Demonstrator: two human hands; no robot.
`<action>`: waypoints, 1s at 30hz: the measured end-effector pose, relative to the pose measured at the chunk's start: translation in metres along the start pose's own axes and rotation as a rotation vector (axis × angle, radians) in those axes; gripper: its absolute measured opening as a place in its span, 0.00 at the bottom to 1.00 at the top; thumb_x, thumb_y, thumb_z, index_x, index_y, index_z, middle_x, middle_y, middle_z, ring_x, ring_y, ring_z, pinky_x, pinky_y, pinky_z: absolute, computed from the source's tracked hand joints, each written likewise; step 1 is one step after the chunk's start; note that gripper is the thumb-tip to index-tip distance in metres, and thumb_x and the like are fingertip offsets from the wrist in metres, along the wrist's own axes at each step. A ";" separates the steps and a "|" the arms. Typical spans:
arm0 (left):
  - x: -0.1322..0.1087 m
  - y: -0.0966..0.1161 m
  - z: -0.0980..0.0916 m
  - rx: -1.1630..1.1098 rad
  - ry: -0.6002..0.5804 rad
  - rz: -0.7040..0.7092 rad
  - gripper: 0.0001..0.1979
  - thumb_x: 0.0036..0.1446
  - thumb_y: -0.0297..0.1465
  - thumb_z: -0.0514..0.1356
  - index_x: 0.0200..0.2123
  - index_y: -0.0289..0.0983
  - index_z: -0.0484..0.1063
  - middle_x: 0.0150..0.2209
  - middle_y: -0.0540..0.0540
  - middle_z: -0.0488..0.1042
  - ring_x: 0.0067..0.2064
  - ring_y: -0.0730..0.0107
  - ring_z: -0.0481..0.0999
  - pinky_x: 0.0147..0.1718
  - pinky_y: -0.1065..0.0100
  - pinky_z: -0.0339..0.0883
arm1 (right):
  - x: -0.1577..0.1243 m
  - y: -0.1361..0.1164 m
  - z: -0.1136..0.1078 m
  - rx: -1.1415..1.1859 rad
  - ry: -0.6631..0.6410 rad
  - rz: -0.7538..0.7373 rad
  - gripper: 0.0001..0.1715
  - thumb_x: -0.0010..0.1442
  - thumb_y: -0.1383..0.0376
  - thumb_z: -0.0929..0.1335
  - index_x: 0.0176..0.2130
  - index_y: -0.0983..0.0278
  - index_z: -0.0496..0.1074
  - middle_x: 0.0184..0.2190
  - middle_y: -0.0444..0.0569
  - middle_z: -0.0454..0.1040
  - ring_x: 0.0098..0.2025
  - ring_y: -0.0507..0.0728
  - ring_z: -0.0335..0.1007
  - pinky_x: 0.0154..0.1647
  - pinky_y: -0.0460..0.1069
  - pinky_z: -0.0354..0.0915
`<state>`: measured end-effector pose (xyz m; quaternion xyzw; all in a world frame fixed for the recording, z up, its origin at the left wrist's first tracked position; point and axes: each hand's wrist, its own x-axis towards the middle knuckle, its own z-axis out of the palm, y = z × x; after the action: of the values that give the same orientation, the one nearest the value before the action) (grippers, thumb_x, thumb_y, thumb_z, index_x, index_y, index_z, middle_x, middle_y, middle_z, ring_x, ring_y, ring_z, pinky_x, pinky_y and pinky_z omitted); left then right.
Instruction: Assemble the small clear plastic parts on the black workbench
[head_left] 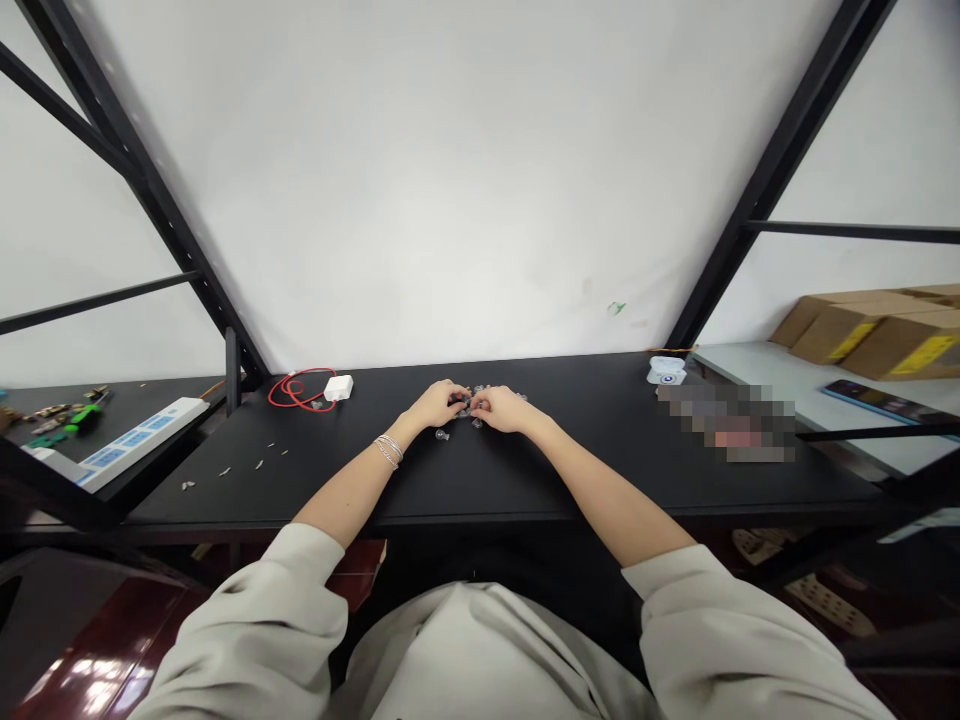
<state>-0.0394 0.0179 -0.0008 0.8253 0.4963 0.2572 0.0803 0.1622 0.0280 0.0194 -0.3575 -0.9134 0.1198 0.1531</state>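
One left hand (437, 404) and one right hand (501, 408) nearly meet, fingers curled at small, clear pieces (464, 413) mid-table; whether either grips one, I cannot tell. Light fingertip pressure probably suits such slick shapes. A rounded loose piece (442, 435) lies just beside, on the smooth black table (480, 490); leftward, a boxy white charger (338, 388).

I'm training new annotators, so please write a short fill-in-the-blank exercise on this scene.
The left hand and right hand are at small clear pieces on a tabletop coloured ____.
Bracelets circle the person's ____ wrist.
The cable beside the white charger is coloured ____.
Missing words: black; left; red.
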 end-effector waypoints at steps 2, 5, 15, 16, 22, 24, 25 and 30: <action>0.000 0.000 0.000 -0.005 0.004 -0.009 0.12 0.56 0.28 0.62 0.43 0.37 0.80 0.39 0.44 0.76 0.36 0.68 0.73 0.42 0.66 0.69 | 0.000 0.001 0.001 0.005 0.006 0.002 0.09 0.61 0.67 0.69 0.40 0.64 0.79 0.27 0.47 0.78 0.31 0.55 0.73 0.37 0.47 0.63; 0.000 0.000 0.000 -0.022 0.004 -0.047 0.10 0.56 0.29 0.62 0.41 0.36 0.80 0.39 0.44 0.77 0.34 0.70 0.73 0.39 0.67 0.69 | 0.001 0.004 0.002 0.015 0.011 0.009 0.08 0.60 0.67 0.69 0.40 0.63 0.79 0.27 0.46 0.78 0.30 0.55 0.73 0.37 0.47 0.63; -0.001 -0.009 -0.023 -0.117 -0.079 -0.208 0.11 0.56 0.31 0.62 0.42 0.35 0.80 0.36 0.45 0.81 0.34 0.69 0.77 0.39 0.69 0.70 | 0.002 0.018 -0.001 0.185 0.183 0.108 0.07 0.59 0.62 0.70 0.36 0.64 0.77 0.28 0.47 0.78 0.28 0.53 0.72 0.31 0.45 0.62; -0.001 -0.011 -0.025 -0.105 -0.065 -0.225 0.12 0.56 0.30 0.61 0.42 0.35 0.80 0.36 0.44 0.81 0.34 0.68 0.77 0.40 0.68 0.71 | 0.002 0.018 -0.003 0.211 0.212 0.137 0.09 0.60 0.61 0.69 0.35 0.64 0.76 0.27 0.47 0.78 0.27 0.53 0.71 0.31 0.45 0.62; -0.002 -0.025 -0.029 -0.022 0.033 -0.292 0.12 0.55 0.28 0.60 0.42 0.35 0.80 0.37 0.44 0.81 0.37 0.66 0.78 0.44 0.68 0.71 | 0.002 0.019 -0.011 0.263 0.397 0.283 0.15 0.64 0.63 0.63 0.35 0.65 0.76 0.26 0.48 0.77 0.29 0.54 0.72 0.34 0.46 0.62; -0.002 -0.027 -0.030 -0.017 0.051 -0.310 0.12 0.55 0.28 0.60 0.41 0.36 0.80 0.37 0.44 0.81 0.37 0.66 0.78 0.44 0.68 0.71 | 0.002 0.019 -0.011 0.273 0.433 0.314 0.16 0.65 0.64 0.62 0.37 0.66 0.77 0.28 0.49 0.77 0.31 0.55 0.73 0.36 0.47 0.63; -0.001 -0.028 -0.030 -0.016 0.066 -0.321 0.12 0.55 0.27 0.60 0.41 0.36 0.80 0.38 0.44 0.81 0.38 0.66 0.79 0.45 0.68 0.71 | 0.003 0.019 -0.011 0.277 0.446 0.328 0.16 0.65 0.64 0.61 0.37 0.66 0.77 0.29 0.50 0.78 0.32 0.56 0.73 0.38 0.47 0.63; -0.001 -0.033 -0.029 -0.034 0.134 -0.340 0.12 0.54 0.26 0.60 0.41 0.36 0.80 0.39 0.43 0.81 0.38 0.65 0.78 0.46 0.66 0.71 | 0.003 0.017 -0.013 0.276 0.487 0.386 0.16 0.65 0.61 0.63 0.37 0.66 0.77 0.30 0.52 0.79 0.34 0.58 0.74 0.40 0.48 0.64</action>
<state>-0.0800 0.0293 0.0106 0.7090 0.6284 0.3029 0.1034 0.1755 0.0431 0.0267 -0.5178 -0.7408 0.1801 0.3881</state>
